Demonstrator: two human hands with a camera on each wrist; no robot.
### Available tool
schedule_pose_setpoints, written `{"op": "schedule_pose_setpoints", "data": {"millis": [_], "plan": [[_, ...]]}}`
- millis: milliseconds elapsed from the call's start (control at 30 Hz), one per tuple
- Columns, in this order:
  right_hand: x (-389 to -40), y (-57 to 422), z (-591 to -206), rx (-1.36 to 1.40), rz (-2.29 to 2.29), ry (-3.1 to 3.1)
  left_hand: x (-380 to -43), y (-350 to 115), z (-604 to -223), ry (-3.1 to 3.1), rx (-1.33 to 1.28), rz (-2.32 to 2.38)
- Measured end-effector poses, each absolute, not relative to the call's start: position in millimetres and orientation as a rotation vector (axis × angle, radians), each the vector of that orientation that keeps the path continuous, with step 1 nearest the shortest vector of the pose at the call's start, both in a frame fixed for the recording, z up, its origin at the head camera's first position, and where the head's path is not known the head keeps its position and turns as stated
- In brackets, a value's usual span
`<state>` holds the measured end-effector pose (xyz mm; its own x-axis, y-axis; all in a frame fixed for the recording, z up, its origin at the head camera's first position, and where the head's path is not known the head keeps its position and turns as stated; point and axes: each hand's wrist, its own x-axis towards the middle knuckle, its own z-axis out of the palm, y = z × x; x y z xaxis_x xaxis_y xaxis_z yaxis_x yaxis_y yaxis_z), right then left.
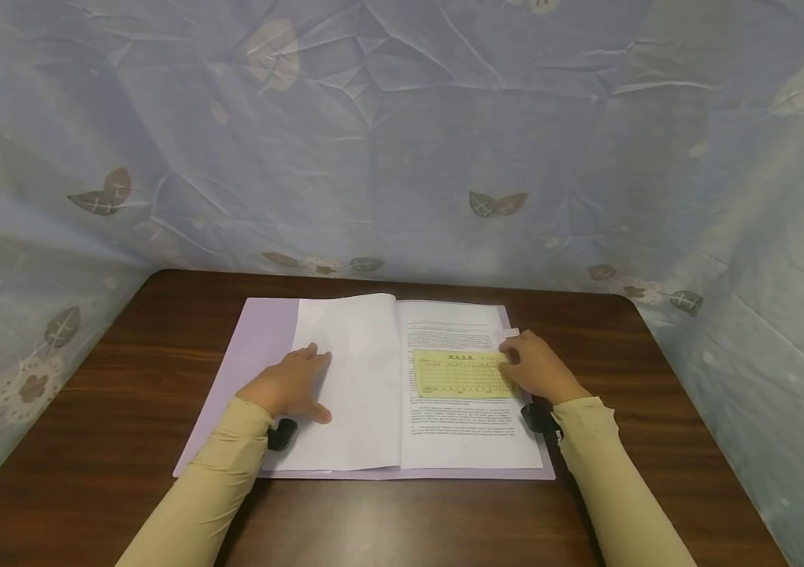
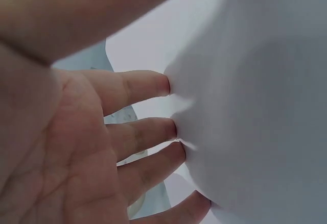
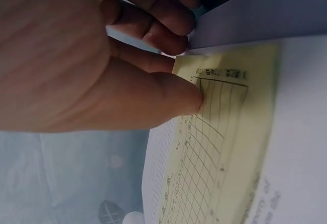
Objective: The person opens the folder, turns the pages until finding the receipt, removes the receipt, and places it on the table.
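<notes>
A lilac folder (image 1: 260, 339) lies spread on the table, with a blank white sheet (image 1: 359, 394) turned to its left side and a printed page (image 1: 472, 453) on the right. Across the printed page is a yellow ruled form slip (image 1: 454, 376). My right hand (image 1: 542, 367) pinches the slip's right end; in the right wrist view the thumb (image 3: 179, 94) is on its face and the index finger runs behind its edge. With fingers spread, my left hand (image 1: 290, 384) rests on the blank sheet, its fingertips (image 2: 163, 83) touching the paper.
The dark wooden table (image 1: 402, 516) extends around the folder. A pale tab (image 1: 508, 335) sticks out by the right hand at the folder's edge. Patterned light-blue cloth (image 1: 373, 157) hangs behind the table and along both sides.
</notes>
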<state>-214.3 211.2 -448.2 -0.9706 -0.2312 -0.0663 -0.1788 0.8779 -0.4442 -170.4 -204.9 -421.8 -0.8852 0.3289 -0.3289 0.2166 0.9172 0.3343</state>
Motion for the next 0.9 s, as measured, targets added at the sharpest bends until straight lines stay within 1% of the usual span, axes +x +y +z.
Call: {"op": "schedule_pose_setpoints", "data": {"millis": [500, 900], "plan": [[-216.1, 216.6, -450.1, -0.208, -0.831, 2.919, -169.2, -204.6, -419.0, 2.692, 0.407, 0.407], [-217.0, 218.8, -448.3, -0.219, -0.833, 2.933, -169.9, -203.7, -420.0, 2.698, 0.415, 0.412]]}}
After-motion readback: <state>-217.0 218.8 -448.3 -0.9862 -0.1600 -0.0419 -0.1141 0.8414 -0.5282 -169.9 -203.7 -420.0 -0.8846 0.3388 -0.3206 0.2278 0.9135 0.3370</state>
